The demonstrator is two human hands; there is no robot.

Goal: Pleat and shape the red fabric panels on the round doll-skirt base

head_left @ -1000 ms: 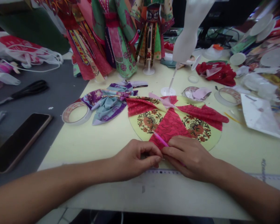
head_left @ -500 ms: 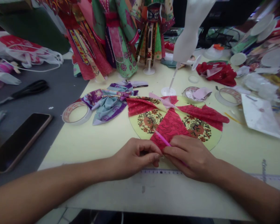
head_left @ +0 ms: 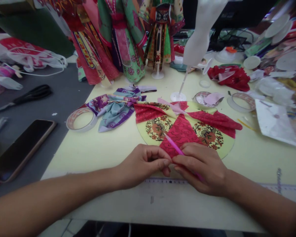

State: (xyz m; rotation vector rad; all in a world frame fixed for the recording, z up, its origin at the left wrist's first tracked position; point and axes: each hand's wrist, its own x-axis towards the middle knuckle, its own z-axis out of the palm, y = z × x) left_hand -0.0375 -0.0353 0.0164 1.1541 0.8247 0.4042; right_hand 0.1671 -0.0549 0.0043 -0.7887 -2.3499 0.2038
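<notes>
Head view: left hand pinches near edge of red fabric on table; right hand clamped on pink stick; hands drawn slightly nearer than before, more stick exposed, edge fold likely progressing

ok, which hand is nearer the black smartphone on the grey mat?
Left. The left hand, pinching red patterned fabric, is right of the black smartphone; the right hand, holding a pink stick, is farther right.

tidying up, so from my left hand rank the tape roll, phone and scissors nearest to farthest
1. tape roll, left of the left hand
2. phone, far left, near side
3. scissors, far left, farther back
</notes>
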